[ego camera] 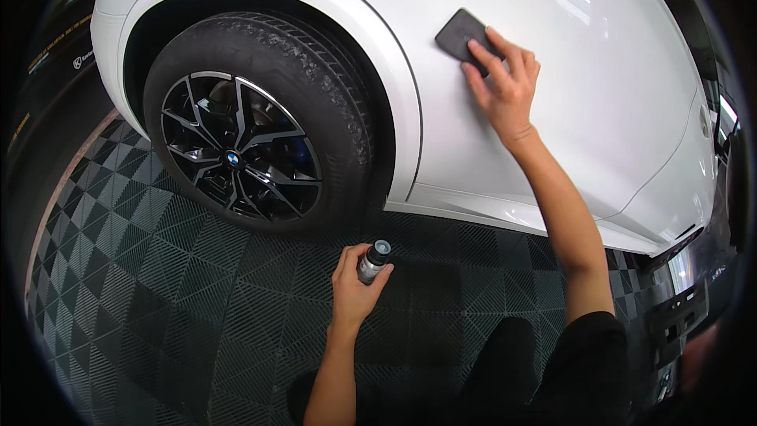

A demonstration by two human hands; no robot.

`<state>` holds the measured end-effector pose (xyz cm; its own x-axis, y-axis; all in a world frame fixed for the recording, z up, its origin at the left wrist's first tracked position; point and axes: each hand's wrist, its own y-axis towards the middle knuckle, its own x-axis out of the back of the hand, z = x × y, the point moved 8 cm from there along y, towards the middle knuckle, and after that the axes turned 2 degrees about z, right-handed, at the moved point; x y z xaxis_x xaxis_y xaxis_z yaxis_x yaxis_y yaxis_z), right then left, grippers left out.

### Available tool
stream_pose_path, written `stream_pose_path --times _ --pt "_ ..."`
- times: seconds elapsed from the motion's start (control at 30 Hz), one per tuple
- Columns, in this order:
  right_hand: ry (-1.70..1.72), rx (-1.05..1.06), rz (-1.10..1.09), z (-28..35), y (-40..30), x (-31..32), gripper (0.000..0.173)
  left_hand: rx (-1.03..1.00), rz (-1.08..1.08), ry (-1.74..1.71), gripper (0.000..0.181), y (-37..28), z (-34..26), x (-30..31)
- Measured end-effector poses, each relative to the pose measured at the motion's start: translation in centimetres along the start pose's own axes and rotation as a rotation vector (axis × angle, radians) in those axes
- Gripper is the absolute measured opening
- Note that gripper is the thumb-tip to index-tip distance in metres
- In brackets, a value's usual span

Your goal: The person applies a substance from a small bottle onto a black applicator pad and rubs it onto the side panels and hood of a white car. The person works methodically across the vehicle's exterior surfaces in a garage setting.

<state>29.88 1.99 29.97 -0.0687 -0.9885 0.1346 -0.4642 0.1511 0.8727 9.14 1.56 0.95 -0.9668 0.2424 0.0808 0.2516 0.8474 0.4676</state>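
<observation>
My right hand (505,86) grips a dark flat applicator pad (464,35) by its lower right part. The pad lies against the white body panel of a car (568,89), just right of the wheel arch. In my left hand (355,290) is a small bottle (374,263) with a black neck and a pale top, held upright above the floor, below the door sill. The bottle bears writing. To the upper left of that hand stands the car's wheel, with its black tyre (331,89) and a black and silver BMW alloy rim (233,157).
Dark interlocking floor tiles (177,284) with a ribbed pattern spread under the car. A dark surface with writing (53,53) rises at the far left. At the lower right is a black slotted object (680,319). My dark-clothed knee (508,349) shows below.
</observation>
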Motion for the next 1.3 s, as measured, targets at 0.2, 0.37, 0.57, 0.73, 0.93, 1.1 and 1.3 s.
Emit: stream_pose_path --times 0.2,0.37,0.57,0.73,0.93,1.1,1.3 --pt "0.049 0.256 0.282 6.4 -10.6 -3.0 0.026 -0.045 0.011 0.012 0.042 -0.6 -2.7 0.5" --pt "0.057 0.353 0.405 5.1 -11.5 -3.2 0.026 -0.046 0.004 0.055 0.041 -0.9 -1.3 -0.3" --pt "-0.115 0.208 0.189 -2.7 3.0 2.1 0.036 -0.021 -0.019 0.081 0.042 -0.7 0.5 0.4" --pt "-0.175 0.109 0.044 -9.3 13.4 3.7 0.033 0.023 -0.012 0.11 0.043 -0.7 2.3 0.4" --pt "-0.211 -0.146 0.101 -19.7 21.6 3.4 0.031 -0.006 0.017 0.121 0.042 -0.5 2.7 -1.6" --pt "-0.093 -0.234 0.091 -16.0 24.0 6.7 0.032 -0.01 -0.029 0.13 0.041 0.3 1.9 -0.1" --pt "-0.143 -0.202 -0.009 -14.5 11.3 7.9 0.031 0.032 -0.003 0.042 0.041 0.4 1.2 -1.6"
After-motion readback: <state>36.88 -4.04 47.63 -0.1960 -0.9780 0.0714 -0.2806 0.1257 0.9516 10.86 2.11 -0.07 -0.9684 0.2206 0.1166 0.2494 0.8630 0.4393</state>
